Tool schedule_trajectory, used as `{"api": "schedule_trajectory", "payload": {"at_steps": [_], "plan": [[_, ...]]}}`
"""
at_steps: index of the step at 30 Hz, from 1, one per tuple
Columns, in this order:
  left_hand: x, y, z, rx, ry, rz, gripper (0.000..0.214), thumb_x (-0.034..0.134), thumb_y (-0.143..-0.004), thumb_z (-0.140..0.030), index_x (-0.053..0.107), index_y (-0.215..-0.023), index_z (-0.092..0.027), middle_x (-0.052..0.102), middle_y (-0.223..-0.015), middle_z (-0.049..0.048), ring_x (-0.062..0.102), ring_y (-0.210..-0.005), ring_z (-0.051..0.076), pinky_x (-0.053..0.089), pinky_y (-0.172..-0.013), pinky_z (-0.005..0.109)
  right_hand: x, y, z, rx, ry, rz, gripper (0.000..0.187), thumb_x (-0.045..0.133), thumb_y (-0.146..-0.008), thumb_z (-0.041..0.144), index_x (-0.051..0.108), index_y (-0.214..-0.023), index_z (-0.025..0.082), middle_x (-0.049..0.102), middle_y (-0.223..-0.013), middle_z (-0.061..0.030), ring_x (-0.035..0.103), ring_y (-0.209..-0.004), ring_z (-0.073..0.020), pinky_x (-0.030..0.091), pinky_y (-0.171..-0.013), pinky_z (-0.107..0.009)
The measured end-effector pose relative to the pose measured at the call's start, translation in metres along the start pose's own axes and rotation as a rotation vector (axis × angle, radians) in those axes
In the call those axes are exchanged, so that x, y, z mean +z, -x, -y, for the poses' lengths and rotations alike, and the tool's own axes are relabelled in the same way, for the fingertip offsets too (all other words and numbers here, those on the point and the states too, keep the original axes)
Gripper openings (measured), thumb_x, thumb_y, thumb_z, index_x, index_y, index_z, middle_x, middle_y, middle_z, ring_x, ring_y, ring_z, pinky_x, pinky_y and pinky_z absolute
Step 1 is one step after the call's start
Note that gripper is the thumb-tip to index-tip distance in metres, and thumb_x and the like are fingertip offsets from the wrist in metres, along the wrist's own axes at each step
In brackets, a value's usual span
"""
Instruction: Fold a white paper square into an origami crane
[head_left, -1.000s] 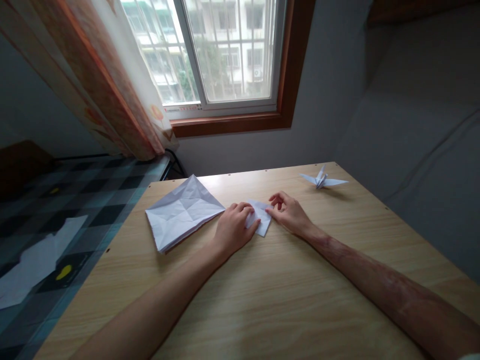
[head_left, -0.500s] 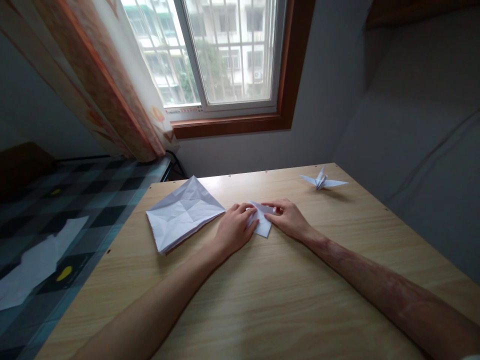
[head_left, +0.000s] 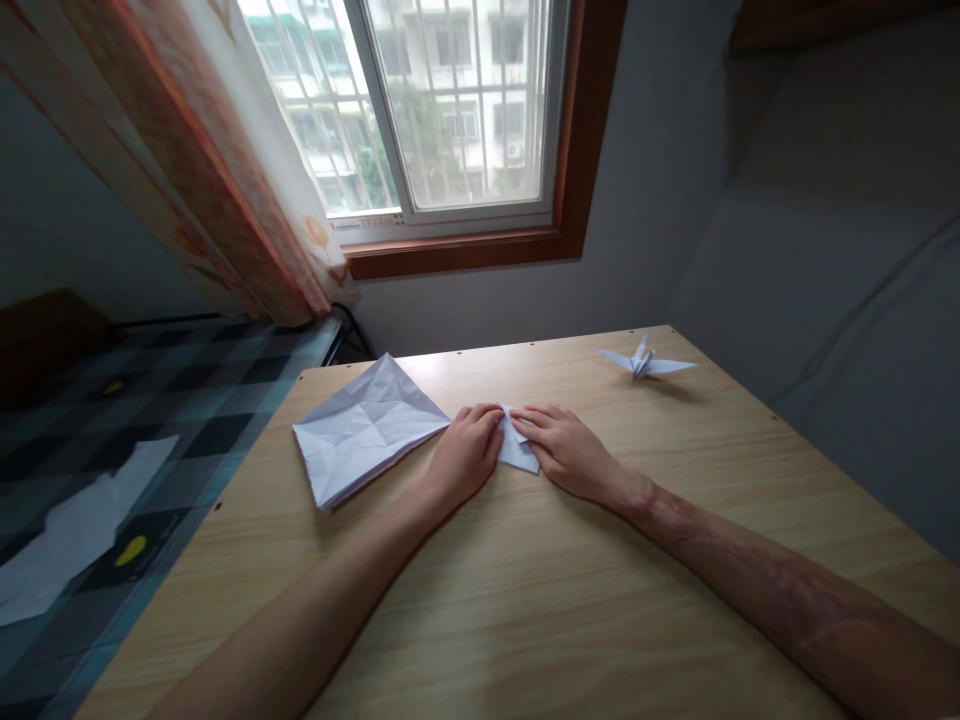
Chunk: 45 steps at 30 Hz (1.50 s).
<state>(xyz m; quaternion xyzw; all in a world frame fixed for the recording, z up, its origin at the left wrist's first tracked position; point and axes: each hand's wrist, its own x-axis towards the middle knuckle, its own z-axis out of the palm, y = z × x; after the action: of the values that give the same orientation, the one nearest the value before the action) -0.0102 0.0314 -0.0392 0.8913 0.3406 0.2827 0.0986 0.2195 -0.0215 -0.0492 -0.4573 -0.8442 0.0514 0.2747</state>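
A small folded white paper (head_left: pixel 516 454) lies on the table between my two hands. My left hand (head_left: pixel 466 446) is closed at its left side, fingers together and bent onto the edge, holding it down. From the right, my right hand (head_left: pixel 567 448) presses its fingers together over a folded flap, so its fingers are closed on the paper too. Both hands cover much of the upper part, and the thumbs are partly hidden. Just left of my left hand rests a stack of creased white paper squares (head_left: pixel 367 430).
A finished paper crane (head_left: pixel 641 364) stands at the far right of the wooden table (head_left: pixel 525 600). Torn paper strips (head_left: pixel 82 525) lie on the checked bed cover (head_left: pixel 225 365) at the left. Beyond the table are a wall and a window (head_left: pixel 465 110).
My right hand has shifted slightly left, its fingers now lying over the paper's flap instead of pinching its right edge. My left fingers have drawn back a little toward the left edge.
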Motion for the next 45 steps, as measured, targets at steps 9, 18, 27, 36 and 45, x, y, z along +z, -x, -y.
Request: {"api": "schedule_trajectory", "payload": {"at_steps": [9, 18, 27, 36, 45], "plan": [[0.001, 0.002, 0.0, -0.007, -0.163, 0.032, 0.043, 0.046, -0.111, -0.025, 0.063, -0.149, -0.019, 0.067, -0.144, 0.0163, 0.062, -0.127, 0.032, 0.055, -0.114, 0.05, -0.008, 0.005, 0.001, -0.023, 0.035, 0.081, 0.059, 0.054, -0.108, 0.02, 0.052, -0.166, 0.029, 0.054, -0.169, -0.0082, 0.052, -0.156, -0.032, 0.036, -0.132, -0.057], [-0.001, 0.002, 0.001, -0.016, -0.272, 0.104, 0.045, 0.042, -0.112, -0.029, 0.062, -0.15, -0.016, 0.064, -0.148, 0.0158, 0.059, -0.129, 0.033, 0.053, -0.116, 0.049, -0.02, 0.008, -0.012, -0.059, -0.051, 0.219, 0.059, 0.052, -0.111, 0.028, 0.046, -0.17, 0.032, 0.045, -0.175, -0.0055, 0.041, -0.164, -0.0302, 0.03, -0.136, -0.055], [-0.005, 0.0, -0.006, -0.059, -0.315, 0.16, 0.045, 0.041, -0.113, -0.03, 0.059, -0.153, -0.02, 0.063, -0.151, 0.0131, 0.057, -0.136, 0.031, 0.05, -0.12, 0.047, -0.038, 0.02, -0.009, -0.037, -0.006, 0.403, 0.08, 0.05, -0.112, 0.062, 0.026, -0.177, 0.025, 0.027, -0.182, -0.0089, 0.026, -0.17, -0.0322, 0.02, -0.14, -0.051], [-0.006, 0.001, -0.006, 0.015, -0.352, 0.096, 0.038, 0.048, -0.112, -0.029, 0.066, -0.145, -0.02, 0.065, -0.151, 0.0142, 0.061, -0.132, 0.033, 0.054, -0.113, 0.051, -0.055, 0.046, -0.005, -0.088, 0.03, 0.381, 0.085, 0.055, -0.108, 0.068, 0.025, -0.178, 0.029, 0.032, -0.181, -0.0085, 0.032, -0.168, -0.0335, 0.021, -0.14, -0.054], [-0.007, 0.001, -0.005, 0.209, -0.196, 0.127, 0.031, 0.057, -0.107, -0.018, 0.077, -0.13, -0.025, 0.078, -0.13, 0.0082, 0.073, -0.113, 0.027, 0.06, -0.101, 0.045, -0.049, 0.054, 0.005, -0.093, 0.06, 0.246, 0.079, 0.062, -0.108, 0.058, 0.032, -0.176, 0.031, 0.044, -0.176, -0.0104, 0.042, -0.162, -0.0357, 0.033, -0.134, -0.059]]}}
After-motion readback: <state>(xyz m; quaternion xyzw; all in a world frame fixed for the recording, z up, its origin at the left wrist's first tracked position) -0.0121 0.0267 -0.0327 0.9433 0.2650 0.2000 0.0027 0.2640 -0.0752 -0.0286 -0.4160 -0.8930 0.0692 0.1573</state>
